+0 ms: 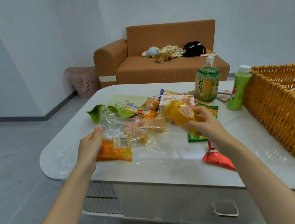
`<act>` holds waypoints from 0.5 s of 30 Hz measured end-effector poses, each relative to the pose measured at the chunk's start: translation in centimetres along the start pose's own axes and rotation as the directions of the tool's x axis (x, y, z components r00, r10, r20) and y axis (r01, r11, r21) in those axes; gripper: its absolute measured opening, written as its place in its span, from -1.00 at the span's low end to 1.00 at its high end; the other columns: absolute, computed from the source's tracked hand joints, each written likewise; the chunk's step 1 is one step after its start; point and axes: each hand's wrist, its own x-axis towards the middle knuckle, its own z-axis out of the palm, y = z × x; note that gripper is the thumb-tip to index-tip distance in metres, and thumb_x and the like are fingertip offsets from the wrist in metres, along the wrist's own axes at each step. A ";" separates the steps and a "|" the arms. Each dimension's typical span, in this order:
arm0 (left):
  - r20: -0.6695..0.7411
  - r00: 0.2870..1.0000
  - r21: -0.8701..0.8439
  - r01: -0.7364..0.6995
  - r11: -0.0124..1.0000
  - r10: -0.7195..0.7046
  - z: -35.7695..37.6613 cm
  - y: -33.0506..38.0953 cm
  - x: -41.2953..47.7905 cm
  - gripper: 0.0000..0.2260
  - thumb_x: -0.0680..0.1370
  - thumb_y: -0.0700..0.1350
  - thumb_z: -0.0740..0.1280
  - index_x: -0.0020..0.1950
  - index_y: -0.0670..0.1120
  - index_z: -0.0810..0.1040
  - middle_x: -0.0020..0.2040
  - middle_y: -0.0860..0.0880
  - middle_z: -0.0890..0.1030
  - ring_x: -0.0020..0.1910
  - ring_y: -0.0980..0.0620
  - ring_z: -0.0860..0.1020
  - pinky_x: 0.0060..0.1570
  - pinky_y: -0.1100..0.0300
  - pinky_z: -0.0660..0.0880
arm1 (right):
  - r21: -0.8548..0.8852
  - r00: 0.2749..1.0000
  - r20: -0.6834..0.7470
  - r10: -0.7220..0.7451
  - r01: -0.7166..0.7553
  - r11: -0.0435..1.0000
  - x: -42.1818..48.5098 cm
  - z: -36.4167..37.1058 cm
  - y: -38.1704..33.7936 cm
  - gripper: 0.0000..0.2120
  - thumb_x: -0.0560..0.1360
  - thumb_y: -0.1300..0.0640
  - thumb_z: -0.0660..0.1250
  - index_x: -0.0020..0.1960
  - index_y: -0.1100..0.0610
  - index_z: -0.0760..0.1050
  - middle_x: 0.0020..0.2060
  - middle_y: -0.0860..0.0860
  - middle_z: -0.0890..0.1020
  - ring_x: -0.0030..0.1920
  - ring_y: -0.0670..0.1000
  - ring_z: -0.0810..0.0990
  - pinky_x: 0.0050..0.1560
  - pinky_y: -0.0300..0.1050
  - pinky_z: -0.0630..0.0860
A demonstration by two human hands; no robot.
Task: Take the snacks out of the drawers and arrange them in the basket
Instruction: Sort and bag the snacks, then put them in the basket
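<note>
Left hand (90, 145) is gripping a clear plastic bag (127, 133), right hand (206, 121) an orange wrapped snack (179, 110); most colourful snack packets (150, 104) are lying outside the woven wicker basket (271, 105) at frame right

Colourful snack packets (150, 104) lying loose, wicker basket (283, 111) to their right

A: Your worktop (169, 162) is glossy white, and your basket (279, 112) is golden-orange woven wicker.
B: You've a clear bag (115, 148) there, orange at the bottom, with a white barcode patch.
A: Your small packet (181, 112) is yellow-orange; the foil packet (218, 159), shiny red.
B: Your tall bottle (207, 84) is green with a yellowish label, the short bottle (237, 93) lime, both white-capped.
</note>
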 end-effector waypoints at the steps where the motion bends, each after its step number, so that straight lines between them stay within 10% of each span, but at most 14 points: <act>1: -0.004 1.000 -0.022 0.011 1.000 -0.011 0.2 0.2 -0.3 -0.64 0.65 0.14 0.06 0.27 0.08 0.56 0.06 -0.08 0.61 0.09 -0.08 0.53 0.18 0.09 0.42 | -0.055 1.000 0.000 0.014 -0.014 0.998 -0.6 -0.6 0.0 -0.57 0.38 0.32 0.44 0.18 0.06 0.45 0.03 0.02 0.58 -0.09 -0.08 0.55 -0.31 -0.33 0.45; 11: 0.072 0.992 -0.061 0.112 0.992 -0.108 2.7 0.7 -2.2 -0.61 0.62 0.20 0.12 0.29 0.06 0.54 0.26 -0.12 0.53 0.20 -0.14 0.51 0.29 -0.05 0.43 | -0.335 0.973 0.192 0.125 -0.055 0.941 -3.4 -3.1 0.0 -0.58 0.36 0.30 0.45 0.17 0.04 0.53 -0.02 -0.04 0.58 -0.09 -0.10 0.57 -0.26 -0.33 0.49; 15: 0.180 0.981 0.033 0.072 0.997 -0.077 4.7 0.5 -3.2 -0.63 0.60 0.22 0.14 0.08 -0.03 0.55 0.05 -0.07 0.58 0.03 -0.06 0.52 0.14 0.09 0.46 | -0.153 0.976 0.187 0.109 -0.081 0.985 -3.4 -2.8 0.6 -0.62 0.41 0.30 0.45 0.19 0.09 0.52 0.01 0.04 0.61 -0.22 -0.07 0.62 -0.29 -0.25 0.54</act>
